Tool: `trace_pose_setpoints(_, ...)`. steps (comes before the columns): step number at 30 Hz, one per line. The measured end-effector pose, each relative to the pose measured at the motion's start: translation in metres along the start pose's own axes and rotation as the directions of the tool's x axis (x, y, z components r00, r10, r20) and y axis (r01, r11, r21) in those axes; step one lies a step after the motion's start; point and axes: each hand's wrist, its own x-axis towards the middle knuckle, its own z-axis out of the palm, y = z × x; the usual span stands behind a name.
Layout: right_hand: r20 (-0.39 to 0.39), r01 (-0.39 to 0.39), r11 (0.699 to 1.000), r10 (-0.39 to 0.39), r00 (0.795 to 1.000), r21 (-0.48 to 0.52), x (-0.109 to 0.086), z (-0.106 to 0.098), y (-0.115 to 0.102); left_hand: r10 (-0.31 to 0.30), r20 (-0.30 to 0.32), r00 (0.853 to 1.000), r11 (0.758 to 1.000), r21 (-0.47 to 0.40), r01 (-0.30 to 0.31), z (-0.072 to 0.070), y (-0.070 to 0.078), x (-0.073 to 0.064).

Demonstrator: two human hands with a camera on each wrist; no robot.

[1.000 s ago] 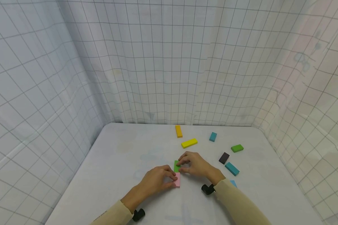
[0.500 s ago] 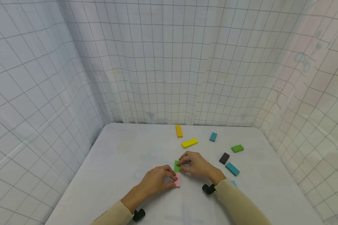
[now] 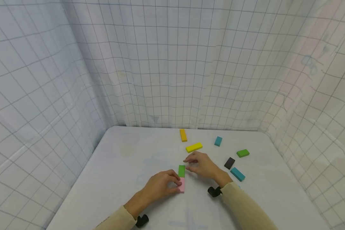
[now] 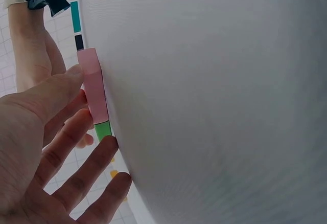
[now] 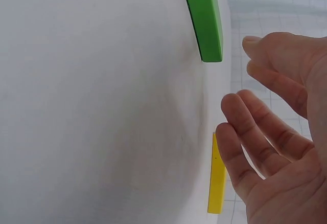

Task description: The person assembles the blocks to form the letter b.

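A pink block [image 3: 182,188] and a green block [image 3: 181,171] lie end to end in a line on the white table. My left hand [image 3: 161,184] holds the pink block from its left side, thumb and forefinger at its two ends in the left wrist view. There, the other fingers spread past the green block [image 4: 103,130]. My right hand [image 3: 202,164] hovers just right of the green block with nothing between its loosely bent fingers. A gap shows between its fingertips and the green block [image 5: 204,24] in the right wrist view.
Behind the hands lie a yellow block [image 3: 194,147] and an orange one [image 3: 183,135]. To the right are a small teal block [image 3: 218,141], another green block [image 3: 243,153], a black one [image 3: 229,163] and a longer teal one [image 3: 237,174]. Grid-patterned curtains [image 3: 166,70] surround the table.
My right hand has let go of the green block and moved slightly up and right, baring its top. My left hand stays at the pink block.
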Motion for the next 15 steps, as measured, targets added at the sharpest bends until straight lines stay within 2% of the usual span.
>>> trace_pose_setpoints(7, -0.072, -0.05, 0.999, 0.05, 0.996, -0.001, 0.004, -0.002, 0.005, -0.013, 0.012, 1.0, 1.0, 0.005, 0.013, 0.002, 0.0, 0.0)
trace_pose_setpoints(15, -0.147, -0.063, 0.998, 0.063, 0.987, 0.005, 0.009, -0.004, 0.015, -0.018, -0.008, 1.0, 1.0, 0.014, 0.018, 0.0, 0.002, 0.0)
